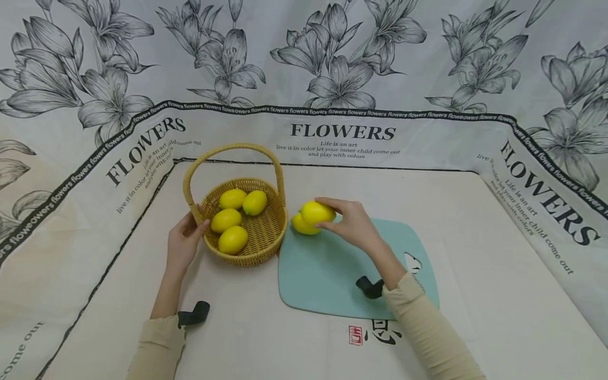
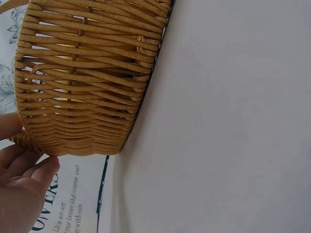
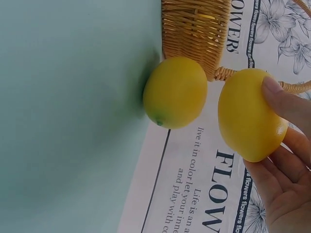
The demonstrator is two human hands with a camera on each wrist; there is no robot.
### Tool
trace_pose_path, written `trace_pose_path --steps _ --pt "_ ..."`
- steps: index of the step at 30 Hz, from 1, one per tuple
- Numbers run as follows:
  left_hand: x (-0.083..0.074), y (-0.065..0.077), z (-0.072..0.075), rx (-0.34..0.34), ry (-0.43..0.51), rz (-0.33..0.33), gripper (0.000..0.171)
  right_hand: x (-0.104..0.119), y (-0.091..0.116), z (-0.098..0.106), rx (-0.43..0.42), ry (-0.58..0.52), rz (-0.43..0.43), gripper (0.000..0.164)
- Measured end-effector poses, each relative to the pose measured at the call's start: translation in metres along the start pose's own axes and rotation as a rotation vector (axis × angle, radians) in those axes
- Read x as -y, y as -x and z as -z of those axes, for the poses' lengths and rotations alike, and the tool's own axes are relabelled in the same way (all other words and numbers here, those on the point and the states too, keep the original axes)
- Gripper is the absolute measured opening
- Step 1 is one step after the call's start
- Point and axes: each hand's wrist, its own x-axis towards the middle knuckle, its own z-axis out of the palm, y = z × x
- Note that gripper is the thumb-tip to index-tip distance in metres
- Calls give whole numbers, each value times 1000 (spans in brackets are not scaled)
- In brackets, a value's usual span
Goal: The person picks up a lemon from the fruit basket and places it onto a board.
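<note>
A yellow wicker basket (image 1: pixel 254 258) with a tall arched handle stands left of centre, several lemons (image 1: pixel 233 240) inside it. At its left side my left hand (image 1: pixel 184 243) grips the rim by the foot of the handle, thumb and fingers on either side in the left wrist view. My right hand (image 1: pixel 353 224) pinches a lemon (image 3: pixel 250 116) between thumb and fingers, held up off the surface. Just below and beside it, another lemon (image 3: pixel 175 92) rests at the far left corner of a light blue-green cutting board (image 1: pixel 323 279).
The board has a cut-out handle hole (image 1: pixel 412 263) at its right end, and its left edge lies close against the basket. A white tablecloth (image 1: pixel 247 327) with printed lettering and flowers lies under everything. Dark camera mounts sit at both wrists.
</note>
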Motion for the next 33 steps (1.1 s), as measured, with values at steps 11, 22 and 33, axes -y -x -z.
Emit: trace_pose_path --steps 11,22,33 --pt "-8 2 0 3 3 8 53 -13 8 5 -7 7 -37 56" --pt "-36 12 -2 14 -52 17 52 -22 15 7 -8 24 -54 55" --pt "-40 13 -3 7 -64 25 51 -30 25 9 -19 37 -81 56"
